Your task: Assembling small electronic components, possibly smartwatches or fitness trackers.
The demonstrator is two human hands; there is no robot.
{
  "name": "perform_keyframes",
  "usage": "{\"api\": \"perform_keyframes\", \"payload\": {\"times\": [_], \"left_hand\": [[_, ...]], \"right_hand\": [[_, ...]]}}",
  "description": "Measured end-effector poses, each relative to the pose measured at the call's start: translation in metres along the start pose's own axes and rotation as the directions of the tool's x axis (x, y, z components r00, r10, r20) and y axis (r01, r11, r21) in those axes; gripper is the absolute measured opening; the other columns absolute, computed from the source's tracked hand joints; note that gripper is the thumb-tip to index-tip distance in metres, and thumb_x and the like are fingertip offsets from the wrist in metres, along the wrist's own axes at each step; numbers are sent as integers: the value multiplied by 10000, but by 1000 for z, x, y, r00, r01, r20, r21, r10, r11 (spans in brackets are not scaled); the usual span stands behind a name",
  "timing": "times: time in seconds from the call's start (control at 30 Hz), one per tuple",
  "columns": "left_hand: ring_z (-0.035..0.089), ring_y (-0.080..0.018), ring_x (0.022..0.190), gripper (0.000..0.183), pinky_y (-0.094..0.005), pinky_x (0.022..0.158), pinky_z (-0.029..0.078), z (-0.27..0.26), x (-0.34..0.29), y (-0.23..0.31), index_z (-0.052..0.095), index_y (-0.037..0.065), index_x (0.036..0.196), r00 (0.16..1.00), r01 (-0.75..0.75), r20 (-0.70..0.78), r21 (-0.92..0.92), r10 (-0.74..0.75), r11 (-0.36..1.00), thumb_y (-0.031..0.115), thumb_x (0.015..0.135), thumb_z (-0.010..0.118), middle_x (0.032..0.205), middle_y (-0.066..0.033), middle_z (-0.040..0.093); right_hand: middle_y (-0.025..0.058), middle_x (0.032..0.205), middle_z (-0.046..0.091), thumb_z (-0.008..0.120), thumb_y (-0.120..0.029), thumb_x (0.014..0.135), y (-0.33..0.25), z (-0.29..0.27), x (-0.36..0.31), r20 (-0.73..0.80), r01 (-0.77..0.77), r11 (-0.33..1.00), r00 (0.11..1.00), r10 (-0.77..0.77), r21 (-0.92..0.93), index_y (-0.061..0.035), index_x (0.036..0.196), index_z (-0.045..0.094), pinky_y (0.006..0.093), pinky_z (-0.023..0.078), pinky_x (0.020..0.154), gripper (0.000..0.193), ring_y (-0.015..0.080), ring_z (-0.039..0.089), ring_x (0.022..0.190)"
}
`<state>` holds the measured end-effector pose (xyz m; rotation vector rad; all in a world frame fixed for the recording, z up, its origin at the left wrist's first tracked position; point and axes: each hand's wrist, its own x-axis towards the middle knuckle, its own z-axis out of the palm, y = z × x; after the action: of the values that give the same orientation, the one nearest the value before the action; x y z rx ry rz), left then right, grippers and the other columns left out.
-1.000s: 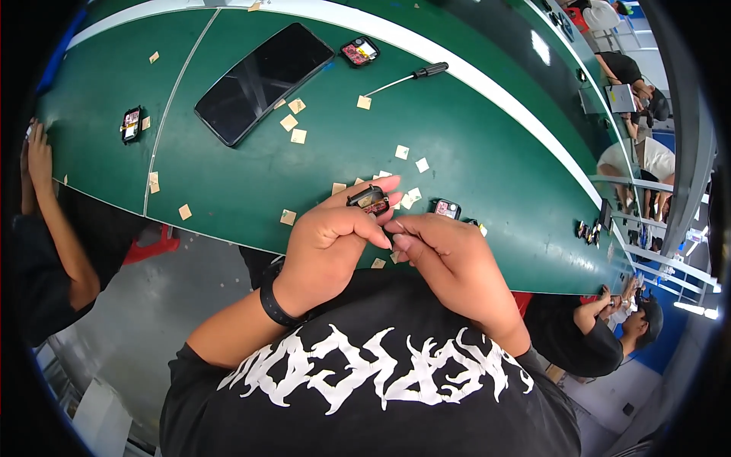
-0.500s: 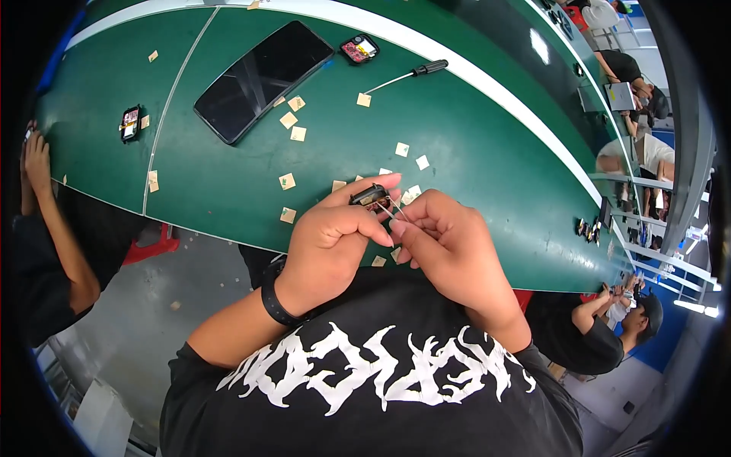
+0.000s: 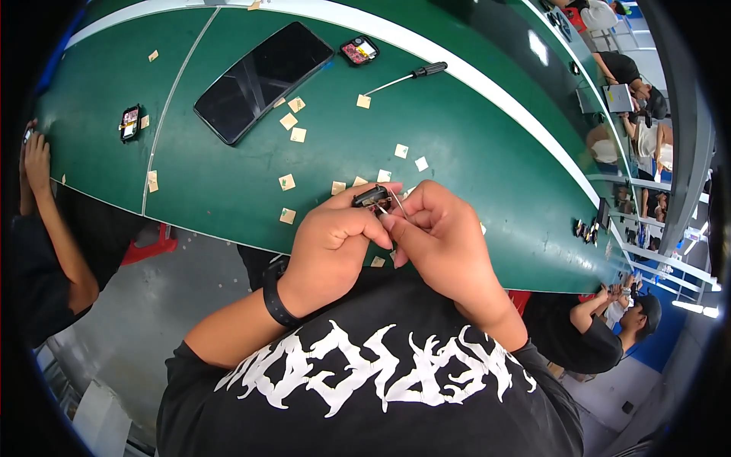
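My left hand (image 3: 333,242) is closed around a small black electronic device (image 3: 368,196). The casing is open, and part of a reddish circuit board shows inside. In my right hand (image 3: 440,232), thumb and fingers pinch a pair of thin metal tweezers (image 3: 398,204). One tweezer tip reaches into the open casing; the other stands beside its right edge. My fingers hide most of the tweezers and the device's lower side. Just past my hands, small beige square pads (image 3: 338,187) lie on the green table (image 3: 244,179).
Farther off lie a black smartphone (image 3: 263,82), a screwdriver (image 3: 426,70) and an opened black device (image 3: 359,50). A similar open device (image 3: 130,123) sits at left. A co-worker's hand (image 3: 36,158) is at the far left edge; another person (image 3: 609,327) sits at right.
My right hand has moved slightly left and up, closer to the device, with the tweezers in it. My left hand and the device have hardly shifted.
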<state>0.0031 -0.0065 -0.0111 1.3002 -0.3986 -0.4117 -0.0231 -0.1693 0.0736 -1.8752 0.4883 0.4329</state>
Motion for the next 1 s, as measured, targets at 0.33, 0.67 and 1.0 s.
{"api": "perform_keyframes", "payload": {"times": [0.33, 0.67, 1.0], "left_hand": [[662, -306, 1188, 266, -366, 1031, 502, 0, -1, 0, 717, -3, 823, 1000, 23, 1, -60, -23, 998, -142, 877, 496, 1297, -211, 665], [623, -242, 1241, 360, -349, 1052, 492, 4, -1, 0, 559, 27, 1303, 999, 42, -2, -287, -45, 957, -112, 994, 439, 1473, -194, 515], [626, -211, 1164, 576, -374, 1080, 467, 7, -2, 1, 236, 24, 1560, 996, 90, 13, -316, -91, 945, -67, 1023, 425, 1533, -248, 456]], "right_hand": [[62, 833, 715, 657, -1, 974, 19, 2, -1, -17, 178, 971, 983, -183, -157, 4, 940, 562, 217, 460, 516, 101, 66, 656, 649], [19, 848, 690, 766, 17, 901, 37, -5, -1, -55, 267, 841, 960, -274, 471, 13, 1096, 591, 176, 407, 551, 262, -6, 528, 638], [40, 817, 647, 836, -55, 805, 44, -3, 9, -53, 503, 856, 858, -511, -117, -28, 1049, 729, 255, 429, 558, 268, 87, 541, 617]]}}
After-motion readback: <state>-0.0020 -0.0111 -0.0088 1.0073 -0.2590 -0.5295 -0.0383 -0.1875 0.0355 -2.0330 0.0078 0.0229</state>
